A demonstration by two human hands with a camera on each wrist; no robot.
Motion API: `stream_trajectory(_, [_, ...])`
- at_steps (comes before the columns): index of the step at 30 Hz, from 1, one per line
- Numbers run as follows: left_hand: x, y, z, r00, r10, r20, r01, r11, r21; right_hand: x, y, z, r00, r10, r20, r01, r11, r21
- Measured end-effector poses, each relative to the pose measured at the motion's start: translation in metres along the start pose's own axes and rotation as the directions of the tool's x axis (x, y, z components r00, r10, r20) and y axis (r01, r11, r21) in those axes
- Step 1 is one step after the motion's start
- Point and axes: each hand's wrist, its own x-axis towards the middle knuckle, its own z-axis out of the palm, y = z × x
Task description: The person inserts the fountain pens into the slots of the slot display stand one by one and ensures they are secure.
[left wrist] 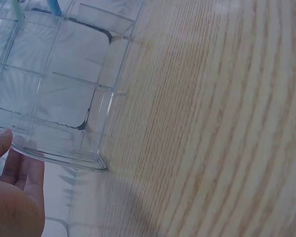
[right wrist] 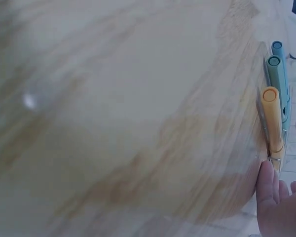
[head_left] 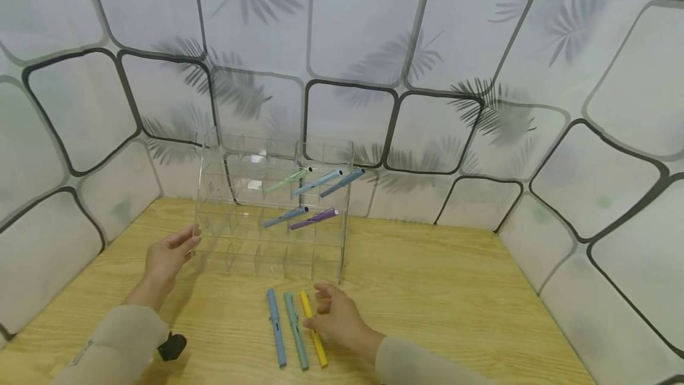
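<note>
A clear acrylic display rack (head_left: 246, 247) with divided tiers stands on the wooden table. My left hand (head_left: 162, 260) pinches its left side edge, thumb on one face and fingers behind the panel (left wrist: 64, 160). Three pens lie side by side in front: a blue pen (head_left: 276, 331), a teal pen (head_left: 296, 333) and a yellow pen (head_left: 319, 346). My right hand (head_left: 342, 316) is at the yellow pen, fingers loosely bent. In the right wrist view its fingertips are right at the yellow pen (right wrist: 272, 121), with the thumb apart from it.
On the rack's upper tier rest a light green pen (head_left: 288, 179), a light blue pen (head_left: 317, 182) and a darker blue pen (head_left: 342, 183). A blue pen (head_left: 285, 217) and a purple pen (head_left: 313, 218) lean one tier lower. Patterned fabric (head_left: 352, 117) encloses the table.
</note>
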Motion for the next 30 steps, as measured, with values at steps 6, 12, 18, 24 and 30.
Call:
stream_trajectory(6, [-0.001, 0.001, 0.000, 1.000, -0.001, 0.004, 0.001, 1.000, -0.005, 0.004, -0.004, 0.006, 1.000, 0.008, 0.005, -0.007, 0.997, -0.077])
stream_trajectory(12, [0.000, 0.001, 0.000, 1.000, -0.002, 0.003, 0.003, 1.000, -0.017, 0.009, -0.006, 0.008, 1.000, 0.011, 0.028, -0.006, 0.988, -0.152])
stream_trajectory(18, [0.000, -0.001, 0.000, 1.000, 0.004, 0.001, -0.004, 1.000, -0.009, 0.013, -0.008, 0.005, 0.996, 0.068, 0.056, -0.063, 0.994, -0.092])
stream_trajectory(24, [0.001, -0.001, 0.000, 1.000, 0.004, 0.010, -0.003, 1.000, -0.009, 0.015, -0.012, -0.007, 0.972, 0.169, 0.161, -0.189, 0.975, 0.119])
stream_trajectory(30, [-0.001, 0.001, 0.000, 1.000, -0.001, 0.010, 0.001, 1.000, -0.002, 0.017, -0.016, -0.025, 0.941, 0.190, 0.280, -0.289, 0.882, 0.373])
